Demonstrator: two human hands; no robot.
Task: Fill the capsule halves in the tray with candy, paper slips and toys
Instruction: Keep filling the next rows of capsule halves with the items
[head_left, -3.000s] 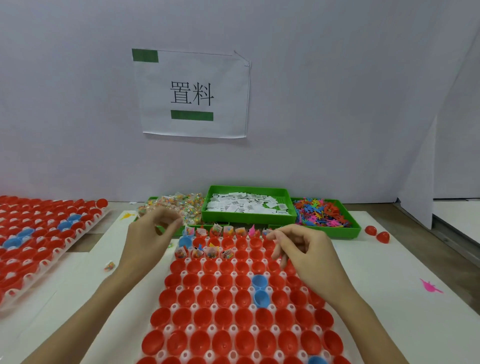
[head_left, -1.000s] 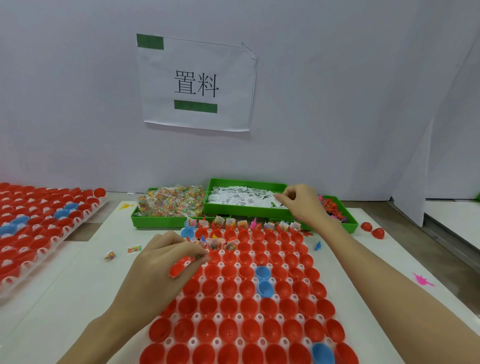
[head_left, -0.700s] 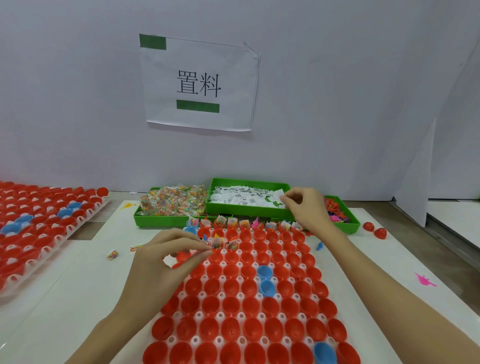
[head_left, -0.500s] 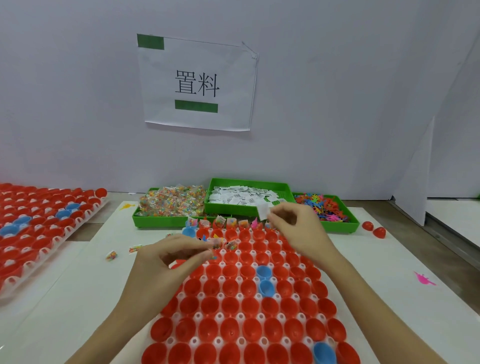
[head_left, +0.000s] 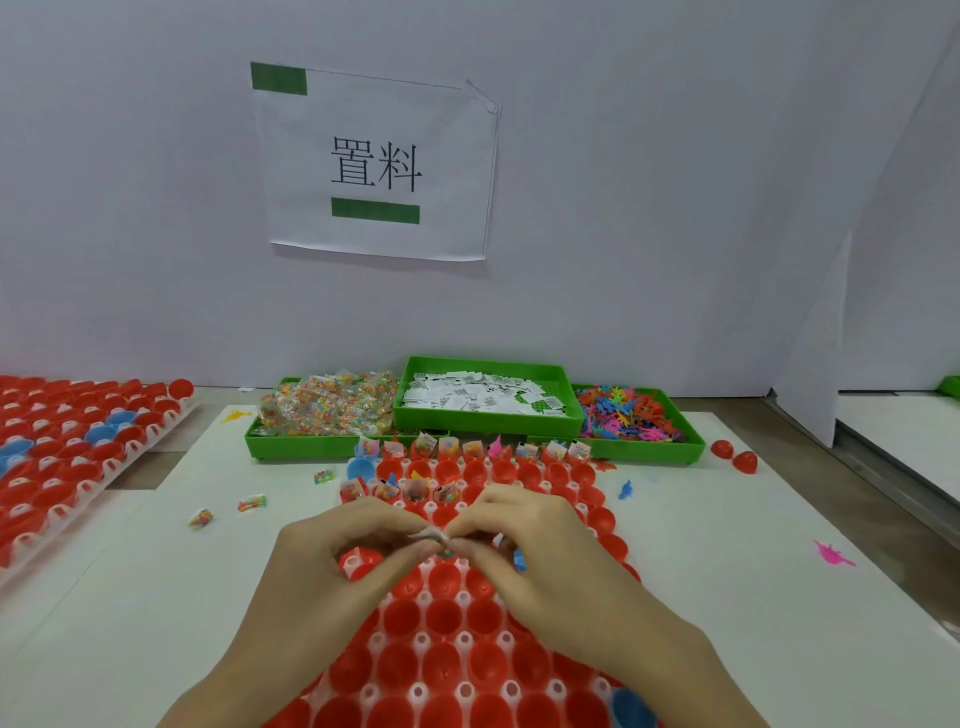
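pinching a small paper slip (head_left: 434, 535) and candy bundle between both sets of fingertips, i am holding my left hand (head_left: 332, 564) and right hand (head_left: 540, 551) together above the capsule tray (head_left: 441, 660). both are curling tight on it. the nearest unfilled red half is lying just below the bundle, equally close to either hand.

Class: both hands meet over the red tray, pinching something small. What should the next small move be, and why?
Probably lower the small bundle, pinched between the left hand and right hand, into an empty capsule half just below; the far rows already hold fillings.
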